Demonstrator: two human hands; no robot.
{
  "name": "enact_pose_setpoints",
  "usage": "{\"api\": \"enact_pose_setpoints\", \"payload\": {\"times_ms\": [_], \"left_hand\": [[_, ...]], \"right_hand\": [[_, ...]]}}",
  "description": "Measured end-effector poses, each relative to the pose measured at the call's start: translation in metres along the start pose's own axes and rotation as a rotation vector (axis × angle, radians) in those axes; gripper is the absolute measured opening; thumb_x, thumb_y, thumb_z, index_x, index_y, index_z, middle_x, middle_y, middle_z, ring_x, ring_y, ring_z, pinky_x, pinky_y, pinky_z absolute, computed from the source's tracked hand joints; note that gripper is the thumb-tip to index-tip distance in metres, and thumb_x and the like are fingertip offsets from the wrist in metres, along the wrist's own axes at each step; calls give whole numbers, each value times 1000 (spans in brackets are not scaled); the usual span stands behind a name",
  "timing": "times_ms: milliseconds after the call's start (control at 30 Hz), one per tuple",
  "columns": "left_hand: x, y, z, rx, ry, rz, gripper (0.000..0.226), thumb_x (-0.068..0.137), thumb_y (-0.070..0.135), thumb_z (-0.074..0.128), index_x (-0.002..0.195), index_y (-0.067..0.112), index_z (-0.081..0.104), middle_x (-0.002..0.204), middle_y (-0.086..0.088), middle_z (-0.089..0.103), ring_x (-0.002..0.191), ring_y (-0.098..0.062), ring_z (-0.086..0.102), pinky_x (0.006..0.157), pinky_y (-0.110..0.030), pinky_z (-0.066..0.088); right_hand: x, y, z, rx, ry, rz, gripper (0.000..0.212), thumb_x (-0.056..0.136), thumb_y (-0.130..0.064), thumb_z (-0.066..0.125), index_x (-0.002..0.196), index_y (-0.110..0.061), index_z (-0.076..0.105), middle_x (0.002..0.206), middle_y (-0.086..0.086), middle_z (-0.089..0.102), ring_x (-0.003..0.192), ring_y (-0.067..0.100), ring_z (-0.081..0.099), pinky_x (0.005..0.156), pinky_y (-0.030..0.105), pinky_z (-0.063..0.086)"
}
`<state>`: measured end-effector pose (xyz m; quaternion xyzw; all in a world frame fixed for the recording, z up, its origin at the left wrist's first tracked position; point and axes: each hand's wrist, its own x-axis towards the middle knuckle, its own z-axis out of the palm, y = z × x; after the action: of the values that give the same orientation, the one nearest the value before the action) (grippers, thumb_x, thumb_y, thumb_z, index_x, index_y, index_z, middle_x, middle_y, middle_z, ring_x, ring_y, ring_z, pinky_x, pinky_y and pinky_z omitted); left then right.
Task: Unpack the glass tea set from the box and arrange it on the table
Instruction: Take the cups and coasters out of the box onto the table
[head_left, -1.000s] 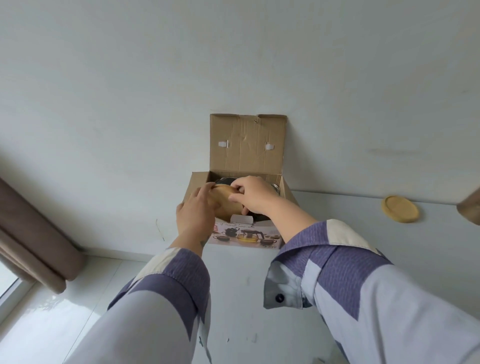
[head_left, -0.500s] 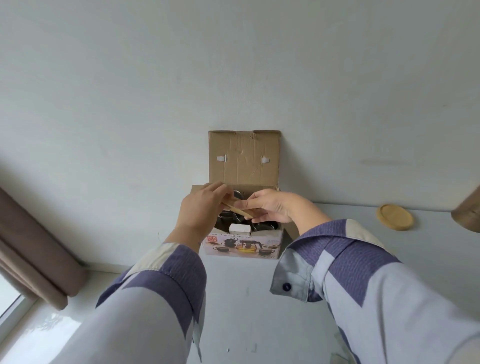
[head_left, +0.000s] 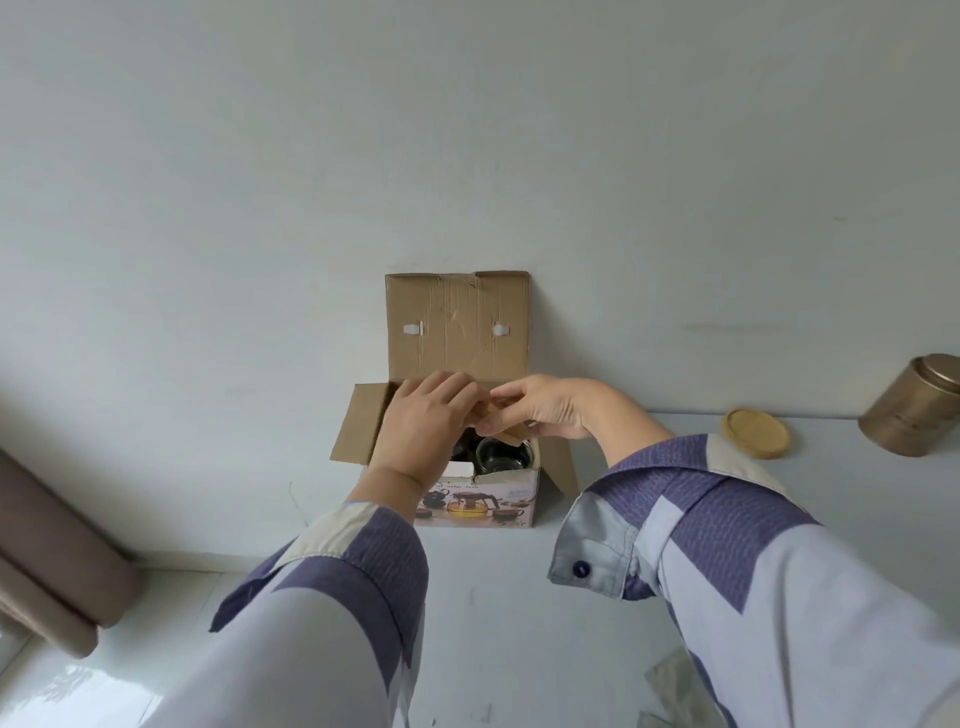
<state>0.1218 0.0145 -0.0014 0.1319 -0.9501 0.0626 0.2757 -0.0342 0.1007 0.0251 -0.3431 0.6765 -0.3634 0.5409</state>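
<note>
An open cardboard tea-set box (head_left: 485, 506) stands on the white table (head_left: 498, 613) against the wall, its lid flap upright. Just above its opening, my left hand (head_left: 426, 421) and my right hand (head_left: 540, 408) meet and pinch a round wooden coaster (head_left: 511, 435) between their fingertips; it is tilted and mostly hidden by the fingers. Inside the box I see a clear glass cup (head_left: 504, 457) and a white foam piece (head_left: 460, 469). The other contents are hidden.
A second wooden coaster (head_left: 756, 433) lies on the table to the right, with a gold tin (head_left: 914, 410) beyond it. A brown curtain (head_left: 47, 561) hangs at the left. A crumpled scrap (head_left: 670, 675) lies at the near right.
Both hands have raised the wooden coaster out of the box opening and tilted it on edge. The glass cup inside the box has come into sight.
</note>
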Motion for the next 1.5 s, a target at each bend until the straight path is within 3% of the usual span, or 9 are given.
{"api": "enact_pose_setpoints", "payload": {"times_ms": [67, 167, 233, 333, 533, 600, 767, 1000, 1500], "left_hand": [[9, 15, 9, -56, -40, -82, 37, 78, 17, 75, 111, 19, 58, 111, 4, 62, 97, -18, 62, 81, -33, 49], [25, 44, 26, -181, -125, -237, 50, 91, 22, 61, 137, 18, 40, 139, 1, 46, 124, -17, 48, 105, -30, 35], [34, 64, 41, -221, -177, -282, 54, 94, 19, 52, 143, 16, 30, 145, 0, 39, 132, -17, 39, 111, -29, 27], [44, 97, 65, -268, -313, -319, 54, 93, 10, 43, 144, 11, 27, 146, -3, 35, 135, -19, 33, 112, -29, 22], [52, 156, 122, -347, -637, -357, 49, 93, 8, 39, 141, 10, 32, 149, -5, 27, 136, -25, 30, 109, -35, 26], [48, 169, 143, -352, -742, -389, 53, 95, 21, 45, 145, 13, 27, 154, -4, 19, 139, -24, 27, 109, -37, 28], [33, 181, 186, -209, -996, -380, 95, 90, 61, 42, 151, 11, -10, 157, -11, -20, 145, -25, -16, 118, -38, 2], [37, 179, 197, -155, -1039, -359, 100, 88, 67, 39, 149, 11, -18, 154, -11, -29, 143, -23, -23, 119, -36, -2], [37, 178, 196, -152, -1050, -362, 100, 88, 67, 38, 148, 13, -21, 152, -9, -32, 142, -22, -26, 117, -35, -4]], "right_hand": [[-3, 9, -13, -83, 113, 8, 54, 64, -16, 86, 115, -16, 66, 111, 4, 68, 106, 20, 61, 97, 32, 49], [-12, 28, -38, -226, 308, 79, 104, 40, -37, 92, 133, -18, 51, 129, 2, 57, 117, 21, 54, 106, 40, 42], [-19, 43, -55, -246, 409, 94, 113, 48, -33, 91, 144, -16, 35, 141, 2, 45, 126, 23, 46, 108, 40, 38], [-30, 72, -83, -292, 566, 110, 103, 60, -28, 88, 145, -17, 31, 142, 3, 42, 127, 22, 44, 104, 33, 40], [-35, 140, -125, -526, 777, 243, 84, 60, -42, 83, 132, -27, 44, 134, 4, 46, 128, 25, 40, 98, 32, 41], [-30, 163, -140, -538, 814, 254, 83, 61, -42, 82, 133, -27, 44, 134, 4, 45, 128, 26, 39, 98, 34, 42], [-2, 205, -167, -549, 865, 223, 76, 64, -43, 79, 132, -26, 46, 131, 6, 44, 125, 28, 40, 97, 34, 43], [33, 233, -190, -558, 995, 218, 66, 68, -47, 74, 127, -30, 49, 134, 9, 41, 127, 31, 35, 102, 33, 34], [49, 227, -195, -564, 1027, 238, 59, 71, -52, 70, 125, -42, 50, 139, 9, 35, 125, 33, 33, 105, 36, 30]]}}
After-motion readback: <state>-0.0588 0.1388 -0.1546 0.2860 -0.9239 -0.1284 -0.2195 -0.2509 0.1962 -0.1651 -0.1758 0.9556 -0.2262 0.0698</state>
